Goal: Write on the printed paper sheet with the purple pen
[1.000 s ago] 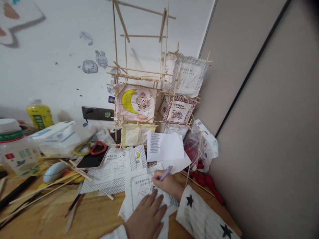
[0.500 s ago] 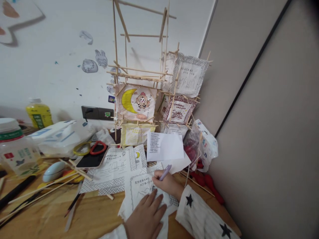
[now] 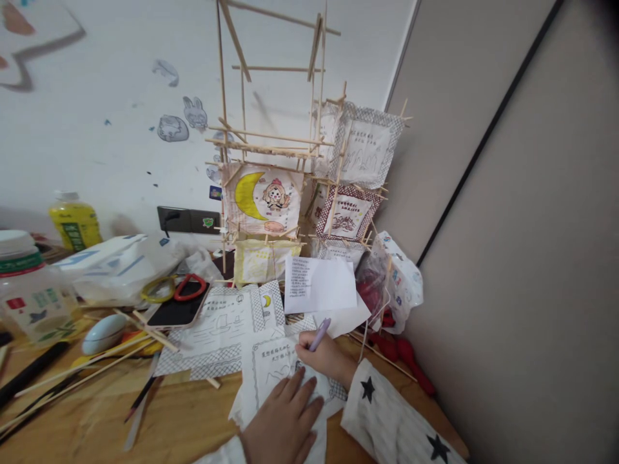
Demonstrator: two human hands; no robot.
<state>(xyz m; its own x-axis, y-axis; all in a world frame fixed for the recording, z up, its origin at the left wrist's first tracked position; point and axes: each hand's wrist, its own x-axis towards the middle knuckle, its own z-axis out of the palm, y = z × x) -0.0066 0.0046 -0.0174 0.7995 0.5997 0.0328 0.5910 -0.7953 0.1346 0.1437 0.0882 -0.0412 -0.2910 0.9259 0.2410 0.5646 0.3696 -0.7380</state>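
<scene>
Right hand (image 3: 323, 353) pinched purple pen (image 3: 321, 334) over drawing sheet (image 3: 268, 377); left hand (image 3: 285, 419), fingers slightly spread, lay on it. Two Chinese lines (image 3: 278, 354) topped it; note (image 3: 333, 290) behind it: illegible.

The fingers of the right hand hide the writing tip of the purple pen (image 3: 321, 334), and the left hand (image 3: 285, 415) and right hand (image 3: 324, 356) together cover much of the drawn sheet (image 3: 268, 367), including the end of its lettering. The near edge cuts off the left sleeve (image 3: 225, 452) and the star-patterned sleeve (image 3: 391, 412), the left edge slices the clear bottle (image 3: 36, 306), and the top edge crops the stick frame (image 3: 271, 151). Lines on the white page (image 3: 331, 287) are too small to read, scissors partly cover the phone (image 3: 176, 314), and red contents blur inside the plastic bag (image 3: 409, 283).
</scene>
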